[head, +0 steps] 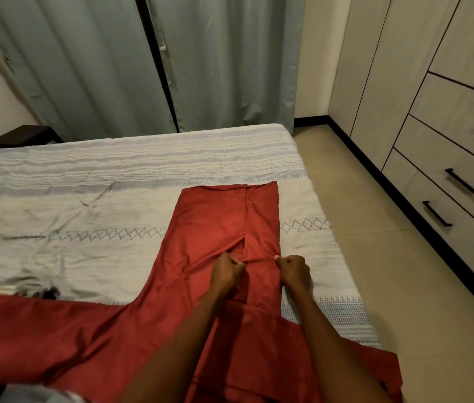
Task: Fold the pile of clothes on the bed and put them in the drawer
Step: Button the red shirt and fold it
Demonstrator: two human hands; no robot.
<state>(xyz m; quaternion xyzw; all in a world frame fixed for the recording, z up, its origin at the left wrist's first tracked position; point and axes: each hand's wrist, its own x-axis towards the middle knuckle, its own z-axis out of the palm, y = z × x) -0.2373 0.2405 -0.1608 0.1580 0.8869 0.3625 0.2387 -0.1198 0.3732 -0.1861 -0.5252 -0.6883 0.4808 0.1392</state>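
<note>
A red garment (218, 228) lies spread flat on the bed (113, 175), one long part reaching toward the far edge and another stretching to the left. My left hand (225, 270) pinches the red cloth near its middle fold. About a hand's width to the right, my right hand (295, 270) grips the cloth's right edge. Both fists are curled with the knuckles up. The drawers (460, 181) with black handles are shut, in the wardrobe at the right.
A grey and dark piece of clothing (38, 292) shows at the left, partly under the red cloth. More grey cloth (40, 395) sits at the bottom left. Tiled floor (375, 228) runs between bed and wardrobe. Curtains (215, 62) hang behind the bed, a dark stool (23, 136) at far left.
</note>
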